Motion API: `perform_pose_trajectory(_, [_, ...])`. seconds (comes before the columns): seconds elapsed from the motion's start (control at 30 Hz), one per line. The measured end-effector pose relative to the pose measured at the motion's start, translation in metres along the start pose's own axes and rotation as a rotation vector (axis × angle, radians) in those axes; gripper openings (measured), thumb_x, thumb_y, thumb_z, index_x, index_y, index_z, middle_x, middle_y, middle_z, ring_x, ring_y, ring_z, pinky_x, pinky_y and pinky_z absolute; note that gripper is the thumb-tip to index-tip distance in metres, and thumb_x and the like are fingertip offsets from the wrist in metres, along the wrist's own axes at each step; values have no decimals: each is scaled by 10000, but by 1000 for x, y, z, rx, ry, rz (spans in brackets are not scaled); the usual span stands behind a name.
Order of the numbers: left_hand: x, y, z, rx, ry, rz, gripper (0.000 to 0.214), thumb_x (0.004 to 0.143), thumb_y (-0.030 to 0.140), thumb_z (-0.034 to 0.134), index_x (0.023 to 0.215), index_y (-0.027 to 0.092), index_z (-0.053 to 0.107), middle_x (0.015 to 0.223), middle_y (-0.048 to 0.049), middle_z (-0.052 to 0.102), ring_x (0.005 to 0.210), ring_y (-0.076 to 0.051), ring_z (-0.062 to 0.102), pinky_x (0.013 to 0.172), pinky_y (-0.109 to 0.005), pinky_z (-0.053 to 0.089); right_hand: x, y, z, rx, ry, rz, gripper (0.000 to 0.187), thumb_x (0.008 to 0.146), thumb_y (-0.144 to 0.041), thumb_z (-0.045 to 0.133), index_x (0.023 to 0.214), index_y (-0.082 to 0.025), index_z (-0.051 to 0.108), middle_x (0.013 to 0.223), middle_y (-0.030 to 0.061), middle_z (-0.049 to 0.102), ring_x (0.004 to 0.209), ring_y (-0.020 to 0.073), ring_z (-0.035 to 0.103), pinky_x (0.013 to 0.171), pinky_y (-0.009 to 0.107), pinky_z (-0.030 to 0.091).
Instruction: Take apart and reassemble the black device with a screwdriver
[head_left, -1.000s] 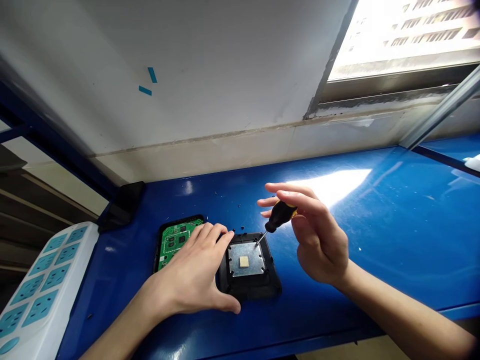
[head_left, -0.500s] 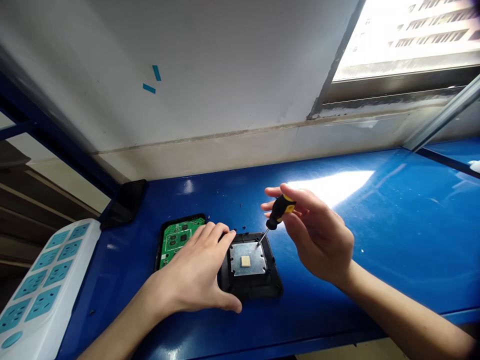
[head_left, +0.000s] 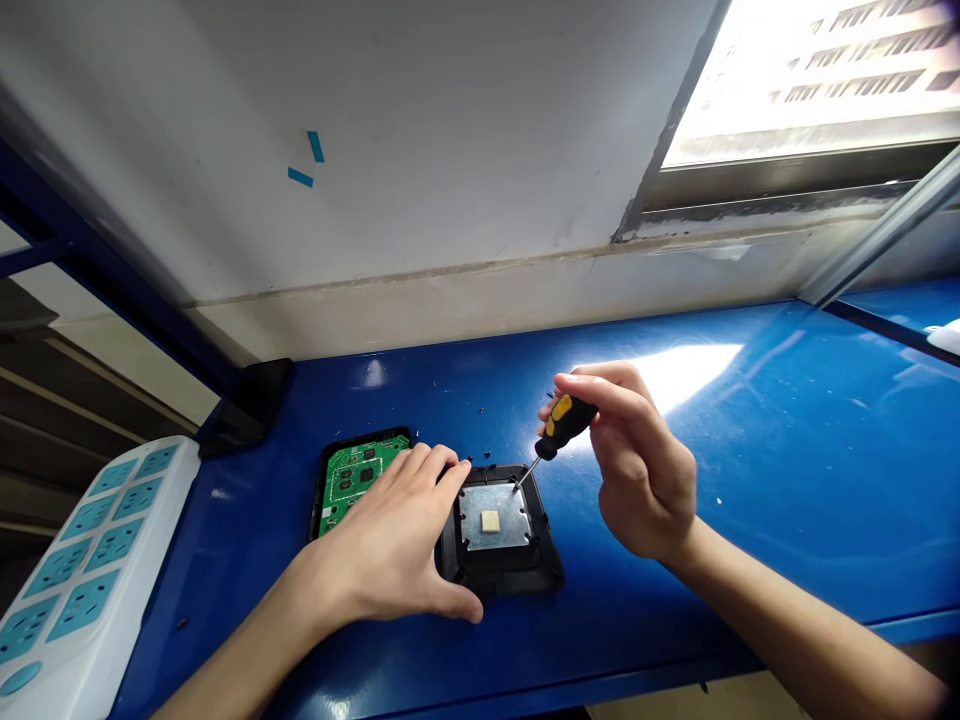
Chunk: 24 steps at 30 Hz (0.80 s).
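Note:
My right hand point(head_left: 641, 465) is closed round a black and yellow screwdriver point(head_left: 566, 425). Its shaft slants down and left, and the tip meets the upper right corner of a silver metal plate point(head_left: 480, 505). That plate, with a small cream square pad point(head_left: 490, 521) on it, sits in a black plastic cover point(head_left: 544, 560) lying flat. Across the cover's left side, my left hand point(head_left: 397, 535) grips it, fingers at the far edge and thumb at the near one. Partly hidden behind that hand is a green circuit board point(head_left: 352, 480) in a black casing.
Small dark screws point(head_left: 487, 455) lie on the blue table point(head_left: 787, 480) beyond the cover. A white power strip point(head_left: 112, 640) with teal sockets runs along the left. Behind it rests a black phone-like slab point(head_left: 251, 400). A wall point(head_left: 450, 150) closes off the back.
The fingers of my right hand have turned and curled further round the screwdriver handle, whose yellow patches now face differently. My left hand, the cover and the screwdriver tip stay in place.

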<state>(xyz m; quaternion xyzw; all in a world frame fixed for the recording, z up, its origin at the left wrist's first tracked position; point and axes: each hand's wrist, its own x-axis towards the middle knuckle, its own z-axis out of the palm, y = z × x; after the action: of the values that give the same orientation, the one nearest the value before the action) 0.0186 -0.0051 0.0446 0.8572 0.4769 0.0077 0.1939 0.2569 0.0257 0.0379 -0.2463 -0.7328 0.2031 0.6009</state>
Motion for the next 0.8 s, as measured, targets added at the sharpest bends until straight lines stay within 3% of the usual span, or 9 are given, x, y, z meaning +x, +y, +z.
perform_pose_trajectory(0.1, [0,1,-1,-4,-7,-5,1112,557,651,901,1480,189,487,1412,-135,523,1331,-405,455,1177,-574,362,0,-2,2,86,-22,55,433,1055,-149,389,1396,-321,593,1325,67,589,1028,195,708,810,407,654])
perform_pose_trajectory(0.2, [0,2,-2,-8,-8,-6,1114,557,643,905,1480,178,490,1406,-137,527,1327,-408,458,1181,-580,356,-1,-3,3,114,-36,43,469,1053,-116,378,1439,-317,552,1352,62,626,1042,186,722,839,400,658])
perform_pose_trajectory(0.37, [0,2,-2,-12,-11,-2,1149,558,649,903,1498,148,473,1430,-155,512,1340,-418,445,1189,-583,347,-1,-1,3,75,-49,2,491,1022,-92,467,1457,-312,533,1279,68,644,949,170,742,763,380,673])
perform_pose_trajectory(0.6, [0,3,-3,-13,-21,-7,1127,572,644,894,1490,138,481,1422,-158,515,1340,-417,447,1185,-582,351,2,5,1,7,14,-55,509,877,-73,722,1294,-354,646,1028,9,617,796,150,691,627,328,635])
perform_pose_trajectory(0.7, [0,2,-2,-10,-16,-5,1117,565,654,893,1478,148,495,1427,-156,512,1342,-420,445,1180,-587,358,1,6,0,0,-6,-53,448,927,-136,672,1324,-340,626,1047,20,591,803,146,665,625,322,623])
perform_pose_trajectory(0.8, [-1,2,-1,-16,-7,-2,1120,563,652,895,1486,166,487,1417,-147,521,1334,-414,456,1182,-591,352,-1,5,0,19,-23,8,394,1019,-178,508,1378,-319,587,1168,53,597,898,166,696,704,359,646])
